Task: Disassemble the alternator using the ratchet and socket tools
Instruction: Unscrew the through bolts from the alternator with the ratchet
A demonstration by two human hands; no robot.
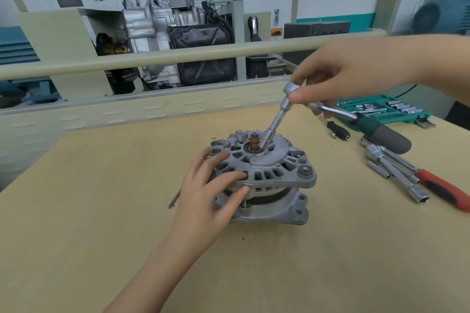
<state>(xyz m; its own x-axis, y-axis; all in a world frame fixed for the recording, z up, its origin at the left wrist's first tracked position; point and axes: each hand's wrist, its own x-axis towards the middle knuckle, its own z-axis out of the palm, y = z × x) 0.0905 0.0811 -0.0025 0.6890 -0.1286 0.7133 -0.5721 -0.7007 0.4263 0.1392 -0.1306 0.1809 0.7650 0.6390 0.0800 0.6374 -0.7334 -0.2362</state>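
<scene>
1. We work at a pale wood-grain counter (101, 211) with a cream railed back edge.
2. Near the middle we see the alternator (267, 180) standing on its flat housing, shaft end up.
3. Just left of it, a thin metal rod (175, 198) lies partly hidden.
4. To our right lies a red-handled tool (442, 189) with long silver sockets (399, 175) beside it, touching or nearly so.
5. Farther back sits a small black-handled tool (339, 132).
6. At the far right corner we see an open green socket case (386, 109) holding rows of silver sockets.
7. A few dark specks dot the surface.
</scene>
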